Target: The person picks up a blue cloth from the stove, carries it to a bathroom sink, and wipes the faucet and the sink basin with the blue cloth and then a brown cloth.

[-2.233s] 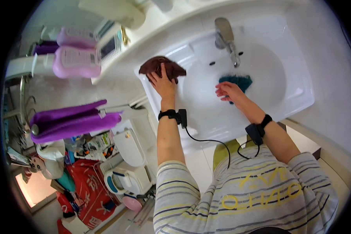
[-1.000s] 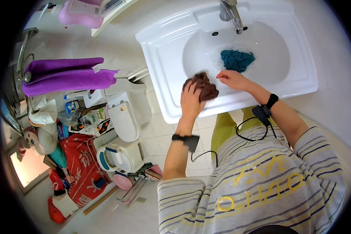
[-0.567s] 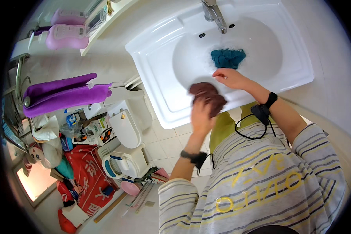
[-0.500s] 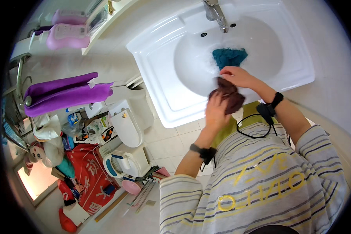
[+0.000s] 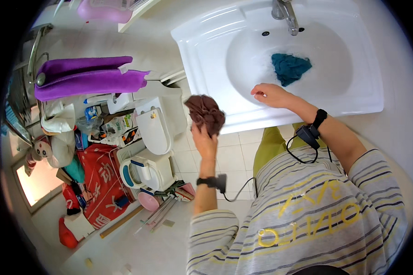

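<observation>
A bunched dark brown cloth (image 5: 206, 113) hangs in my left hand (image 5: 203, 143), off the left front corner of the white washbasin (image 5: 206, 75). The left fingers are closed round its lower side. My right hand (image 5: 273, 95) is over the basin's front part, its fingers curled loosely together with nothing visible in them. A wet teal cloth (image 5: 290, 69) lies crumpled in the bowl, apart from the right hand. Above it stands the chrome faucet (image 5: 287, 17).
Left of the basin is a white toilet (image 5: 153, 130). A purple towel (image 5: 92, 80) hangs on a rail. Further off are a white and blue plastic seat (image 5: 144, 172), a pink basin (image 5: 148, 200) and a red printed bag (image 5: 98, 183).
My left hand has carried the brown cloth left, away from the washbasin. My right hand has let go of that cloth and stays over the bowl. The view has shifted somewhat.
</observation>
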Demonstrator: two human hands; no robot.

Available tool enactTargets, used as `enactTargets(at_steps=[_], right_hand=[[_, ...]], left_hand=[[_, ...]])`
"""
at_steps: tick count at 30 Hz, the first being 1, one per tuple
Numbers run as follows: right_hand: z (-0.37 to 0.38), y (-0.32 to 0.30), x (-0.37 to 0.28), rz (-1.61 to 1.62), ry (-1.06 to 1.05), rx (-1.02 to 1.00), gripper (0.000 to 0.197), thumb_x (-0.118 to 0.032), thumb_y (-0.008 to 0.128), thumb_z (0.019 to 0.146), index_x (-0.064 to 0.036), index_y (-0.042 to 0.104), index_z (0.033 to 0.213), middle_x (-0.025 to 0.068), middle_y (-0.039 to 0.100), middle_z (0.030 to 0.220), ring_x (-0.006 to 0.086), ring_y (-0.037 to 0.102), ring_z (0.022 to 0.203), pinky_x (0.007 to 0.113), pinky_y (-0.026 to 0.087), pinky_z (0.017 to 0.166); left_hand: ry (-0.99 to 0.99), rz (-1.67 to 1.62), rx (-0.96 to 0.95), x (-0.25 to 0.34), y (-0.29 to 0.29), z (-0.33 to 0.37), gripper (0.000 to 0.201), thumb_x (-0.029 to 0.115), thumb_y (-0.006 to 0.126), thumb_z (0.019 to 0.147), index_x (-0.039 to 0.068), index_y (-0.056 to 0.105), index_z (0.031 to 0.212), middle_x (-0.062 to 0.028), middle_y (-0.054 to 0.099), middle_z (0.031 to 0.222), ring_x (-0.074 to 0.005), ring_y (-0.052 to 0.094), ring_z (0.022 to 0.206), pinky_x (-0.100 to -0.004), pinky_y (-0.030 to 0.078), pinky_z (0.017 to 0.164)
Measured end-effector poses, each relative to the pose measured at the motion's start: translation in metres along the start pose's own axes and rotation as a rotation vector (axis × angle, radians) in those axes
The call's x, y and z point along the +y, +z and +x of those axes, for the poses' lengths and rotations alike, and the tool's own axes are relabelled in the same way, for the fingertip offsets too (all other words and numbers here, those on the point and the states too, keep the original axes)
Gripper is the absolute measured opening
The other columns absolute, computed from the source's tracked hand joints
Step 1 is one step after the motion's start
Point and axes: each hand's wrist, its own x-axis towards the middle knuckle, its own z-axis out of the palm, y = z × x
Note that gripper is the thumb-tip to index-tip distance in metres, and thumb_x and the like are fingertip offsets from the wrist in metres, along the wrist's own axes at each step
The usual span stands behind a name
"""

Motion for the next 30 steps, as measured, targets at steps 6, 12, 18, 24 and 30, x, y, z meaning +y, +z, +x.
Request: enactTargets(at_steps=[6,12,18,24,30], right_hand=[[0.007,0.020,-0.015,-0.049,0.031,-0.067,0.025,-0.022,0.052,0.084,-0.0035,0.060,0.099,0.0147,0.063,0.093,0.0296,0.059,0.087,0.036,0.046,0.075],[0.026,0.037,-0.027,-0.007,-0.014,-0.036,0.025,-0.022,0.052,0.084,-0.0035,0.060,0.099,0.0138,0.062,0.089,0.0294,0.059,0.084,0.036,0.046,0.075],[0.018,0.024,-0.018,-0.009,-0.065,0.028,0.025,-0.023,0.053,0.084,-0.0044,0.059,0.100,0.0141,0.060,0.091,0.0289,0.057,0.085,0.037,0.045,0.075],[-0.029,-0.018,-0.004,-0.112,-0.024,-0.091,0.035,-0.023,0.055,0.083,-0.0047,0.055,0.113,0.0155,0.056,0.103,0.0304,0.051,0.100,0.037,0.040,0.087],[-0.108,-0.054,0.031,-0.100,0.086,0.038,0.040,-0.027,0.056,0.080,-0.0045,0.054,0.113,0.0186,0.056,0.107,0.0345,0.052,0.098,0.041,0.041,0.086]], left_hand=[[-0.013,0.004,0.073,0.001,0.007,-0.011,0.060,-0.002,0.064,0.063,0.003,0.049,0.121,-0.0215,0.042,0.128,-0.0404,0.042,0.113,-0.0438,0.036,0.096],[-0.047,-0.061,0.130,-0.008,0.011,0.079,0.059,0.000,0.065,0.062,0.002,0.050,0.120,-0.0208,0.045,0.126,-0.0391,0.041,0.116,-0.0441,0.036,0.096],[0.206,-0.053,-0.103,0.021,0.021,-0.005,0.047,0.007,0.065,0.062,0.003,0.056,0.108,-0.0223,0.043,0.126,-0.0388,0.036,0.122,-0.0520,0.030,0.098],[0.387,-0.287,-0.220,0.126,0.043,0.001,0.046,0.009,0.066,0.064,0.002,0.055,0.108,-0.0202,0.046,0.121,-0.0383,0.040,0.118,-0.0470,0.034,0.095],[0.530,-0.367,-0.390,0.237,0.092,0.017,0.048,0.005,0.067,0.062,0.002,0.053,0.108,-0.0176,0.047,0.117,-0.0374,0.042,0.113,-0.0446,0.036,0.093]])
